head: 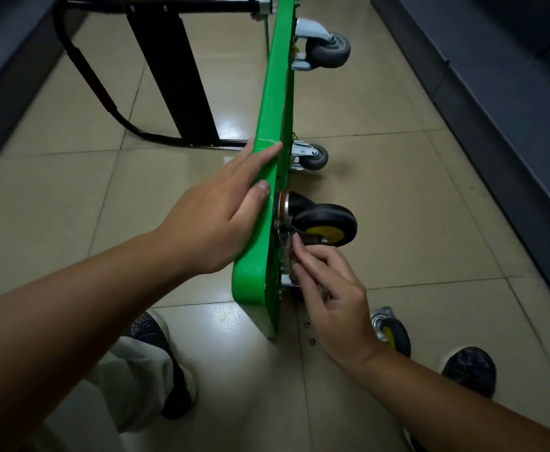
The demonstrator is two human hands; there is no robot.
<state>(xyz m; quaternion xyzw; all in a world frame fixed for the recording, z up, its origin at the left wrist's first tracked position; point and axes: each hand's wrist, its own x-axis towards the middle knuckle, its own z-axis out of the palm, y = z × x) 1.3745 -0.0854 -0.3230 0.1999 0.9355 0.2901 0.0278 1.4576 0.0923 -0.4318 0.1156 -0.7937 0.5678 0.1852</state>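
Note:
A green platform cart stands on its side edge on the tiled floor, wheels pointing right. My left hand lies flat with straight fingers against the green deck and steadies it. My right hand reaches to the underside near the cart's near end; its fingertips pinch a small metal fastener at the mounting plate of a black caster with a yellow hub. The fastener itself is mostly hidden by my fingers. Two grey casters sit farther along the deck.
A loose caster with a yellow hub lies on the floor by my right wrist. Two small washers or nuts lie near the cart's corner. The black folded handle extends left. My shoes stand below. Dark cabinets line both sides.

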